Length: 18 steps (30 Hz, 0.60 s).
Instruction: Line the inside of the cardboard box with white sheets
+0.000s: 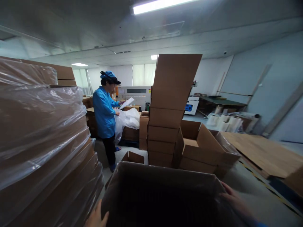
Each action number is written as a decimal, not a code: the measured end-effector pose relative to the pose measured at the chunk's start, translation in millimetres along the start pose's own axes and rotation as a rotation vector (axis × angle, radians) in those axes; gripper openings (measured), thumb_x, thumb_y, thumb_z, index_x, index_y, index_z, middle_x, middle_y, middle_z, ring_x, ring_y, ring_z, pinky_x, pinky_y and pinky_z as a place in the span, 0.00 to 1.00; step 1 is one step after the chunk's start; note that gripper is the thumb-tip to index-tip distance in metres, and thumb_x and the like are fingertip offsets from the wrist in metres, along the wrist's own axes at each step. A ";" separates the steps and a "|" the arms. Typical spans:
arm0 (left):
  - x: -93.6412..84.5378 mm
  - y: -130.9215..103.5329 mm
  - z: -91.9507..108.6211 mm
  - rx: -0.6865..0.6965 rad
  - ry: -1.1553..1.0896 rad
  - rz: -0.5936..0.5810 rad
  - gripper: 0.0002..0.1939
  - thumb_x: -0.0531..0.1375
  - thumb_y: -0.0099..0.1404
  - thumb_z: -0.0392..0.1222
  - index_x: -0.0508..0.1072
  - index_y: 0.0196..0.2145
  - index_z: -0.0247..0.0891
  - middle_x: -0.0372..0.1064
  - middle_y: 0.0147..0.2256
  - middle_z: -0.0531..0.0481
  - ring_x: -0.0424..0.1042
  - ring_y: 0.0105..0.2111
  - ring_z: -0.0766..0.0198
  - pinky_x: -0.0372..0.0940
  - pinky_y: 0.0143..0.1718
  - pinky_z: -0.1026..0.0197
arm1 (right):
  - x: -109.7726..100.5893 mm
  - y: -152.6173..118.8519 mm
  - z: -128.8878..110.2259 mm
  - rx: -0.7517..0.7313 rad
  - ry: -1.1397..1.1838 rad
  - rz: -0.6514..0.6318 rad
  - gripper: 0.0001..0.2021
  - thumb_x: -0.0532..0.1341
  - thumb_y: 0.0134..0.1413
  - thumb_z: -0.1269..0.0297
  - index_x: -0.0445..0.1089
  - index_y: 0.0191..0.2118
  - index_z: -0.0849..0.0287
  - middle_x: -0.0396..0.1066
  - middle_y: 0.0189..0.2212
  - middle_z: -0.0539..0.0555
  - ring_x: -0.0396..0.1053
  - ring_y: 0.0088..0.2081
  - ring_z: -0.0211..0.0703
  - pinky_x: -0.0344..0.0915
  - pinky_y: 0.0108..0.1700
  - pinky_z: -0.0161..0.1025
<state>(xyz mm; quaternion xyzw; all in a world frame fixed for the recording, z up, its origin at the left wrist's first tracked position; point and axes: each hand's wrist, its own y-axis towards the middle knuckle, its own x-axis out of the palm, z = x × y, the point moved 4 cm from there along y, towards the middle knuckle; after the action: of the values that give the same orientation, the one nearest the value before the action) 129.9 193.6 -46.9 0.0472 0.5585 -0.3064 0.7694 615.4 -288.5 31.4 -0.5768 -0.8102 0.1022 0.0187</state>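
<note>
Open carton: a big brown cardboard box [163,192] sits right under the camera, mouth up, inside dark, filling the bottom middle of the view.
Left hand: the left hand [97,217] is on the near left corner of the box, thumb up against the wall; the fingers are out of sight below the edge, so I cannot tell how they are set.
Right hand: the right hand [234,201] lies along the box's right rim, fingers [227,188] curled over the top edge and gripping it.
Left side: a tall pile of flat cardboard under clear plastic wrap [42,142] stands just beside the box.
Straight ahead: a stack of closed cartons [165,126] rises behind the box, a loose cardboard sheet [175,78] leaning on top.
Next to it: an opened carton [201,145] with flaps spread, touching the stack.
Background: a co-worker in a blue coat and cap [104,110] stands well apart, holding a white sheet [126,103] over clear bags [127,119].
Right floor: flat cardboard panels [262,151] lie on the floor.
</note>
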 end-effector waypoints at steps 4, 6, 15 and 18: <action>-9.5 11.5 7.3 0.060 -0.032 0.054 0.40 0.49 0.63 0.50 0.53 0.66 0.19 0.52 0.66 0.27 0.57 0.66 0.46 0.53 0.67 0.47 | -0.6 -6.7 -27.9 -0.061 -0.299 0.066 0.29 0.64 0.20 0.48 0.70 0.38 0.50 0.77 0.42 0.63 0.71 0.51 0.71 0.65 0.59 0.58; -35.7 26.0 33.5 0.165 -0.142 0.193 0.40 0.49 0.63 0.53 0.56 0.65 0.22 0.51 0.66 0.29 0.57 0.66 0.45 0.55 0.66 0.46 | 2.9 -12.8 -54.6 -0.167 -0.535 0.150 0.33 0.63 0.23 0.41 0.70 0.40 0.53 0.75 0.48 0.67 0.69 0.55 0.72 0.62 0.62 0.60; -241.7 118.3 175.8 0.492 -0.487 1.133 0.64 0.69 0.49 0.64 0.44 0.68 0.23 0.33 0.68 0.20 0.36 0.70 0.35 0.42 0.68 0.36 | 112.6 -77.4 -93.6 -0.269 -0.565 -0.050 0.42 0.63 0.33 0.35 0.69 0.56 0.54 0.73 0.53 0.62 0.69 0.56 0.63 0.66 0.61 0.52; -244.1 141.8 207.1 0.767 -0.733 0.711 0.70 0.68 0.49 0.68 0.34 0.70 0.26 0.31 0.70 0.23 0.43 0.69 0.39 0.50 0.67 0.40 | 182.0 -89.6 -103.7 -0.131 -0.237 -0.237 0.49 0.66 0.34 0.33 0.61 0.62 0.53 0.64 0.62 0.62 0.63 0.62 0.60 0.68 0.58 0.49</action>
<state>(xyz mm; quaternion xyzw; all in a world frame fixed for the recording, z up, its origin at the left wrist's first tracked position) 330.2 324.4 208.7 0.3941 0.0600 -0.2067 0.8935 486.6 -130.8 133.7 -0.4612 -0.8740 0.1135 -0.1026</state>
